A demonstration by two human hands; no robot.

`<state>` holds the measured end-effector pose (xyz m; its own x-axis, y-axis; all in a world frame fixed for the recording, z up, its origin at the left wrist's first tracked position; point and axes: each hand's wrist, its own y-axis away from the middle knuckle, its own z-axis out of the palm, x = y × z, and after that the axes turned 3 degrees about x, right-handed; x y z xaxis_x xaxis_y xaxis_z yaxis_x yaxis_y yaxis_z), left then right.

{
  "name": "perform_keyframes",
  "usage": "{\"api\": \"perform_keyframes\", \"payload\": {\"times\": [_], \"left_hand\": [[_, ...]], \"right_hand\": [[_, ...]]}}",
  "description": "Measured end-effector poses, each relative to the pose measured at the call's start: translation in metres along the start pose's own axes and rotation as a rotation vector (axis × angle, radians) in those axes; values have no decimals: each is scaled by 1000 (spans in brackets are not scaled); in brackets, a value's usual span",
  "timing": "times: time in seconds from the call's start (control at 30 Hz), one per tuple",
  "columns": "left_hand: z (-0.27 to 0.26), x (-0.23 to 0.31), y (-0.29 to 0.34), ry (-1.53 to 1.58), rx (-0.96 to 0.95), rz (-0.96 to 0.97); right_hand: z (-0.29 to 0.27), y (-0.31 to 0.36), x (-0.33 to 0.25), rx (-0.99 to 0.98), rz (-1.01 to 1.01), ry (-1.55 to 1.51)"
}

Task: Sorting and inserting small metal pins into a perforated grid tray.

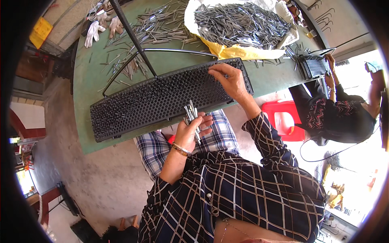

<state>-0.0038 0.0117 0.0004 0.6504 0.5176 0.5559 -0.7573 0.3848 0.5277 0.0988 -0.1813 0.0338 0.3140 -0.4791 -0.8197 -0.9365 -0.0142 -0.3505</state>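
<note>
A long black rack (174,95) full of round holes lies slanted along the near edge of the table. Thin dark rods fill many holes toward its left end, while the holes nearer the middle look bare. My left hand (187,133) is closed around a bundle of thin metal rods (190,112), just in front of the rack's near edge. Over the right part of the rack is my right hand (231,81), its thumb and fingers pinched together at the holes. Whatever sits between those fingertips is too small to make out.
On the green table (91,69) are scattered loose rods (162,26) and pale gloves (94,32). A white and yellow sack (243,52) heaped with rods stands behind the rack. A black metal bar (131,34) rises there. At right, another person (342,117) handles a similar rack (317,67), near a red stool (283,117).
</note>
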Motion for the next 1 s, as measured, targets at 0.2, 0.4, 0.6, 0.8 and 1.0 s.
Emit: {"api": "perform_keyframes", "payload": {"times": [0.2,0.4,0.6,0.8,1.0], "left_hand": [[2,1,1,3,3,-4],[1,0,0,2,5,-21],[6,3,4,-11,-1,-21],[-3,-2,-1,28,-9,-28],[6,9,5,-21,-57,36]], "right_hand": [[0,2,9,-53,-200,148],[1,5,8,-36,-340,233],[2,10,11,66,-308,263],[7,14,2,70,-301,443],[4,26,-25,-48,-78,82]]}}
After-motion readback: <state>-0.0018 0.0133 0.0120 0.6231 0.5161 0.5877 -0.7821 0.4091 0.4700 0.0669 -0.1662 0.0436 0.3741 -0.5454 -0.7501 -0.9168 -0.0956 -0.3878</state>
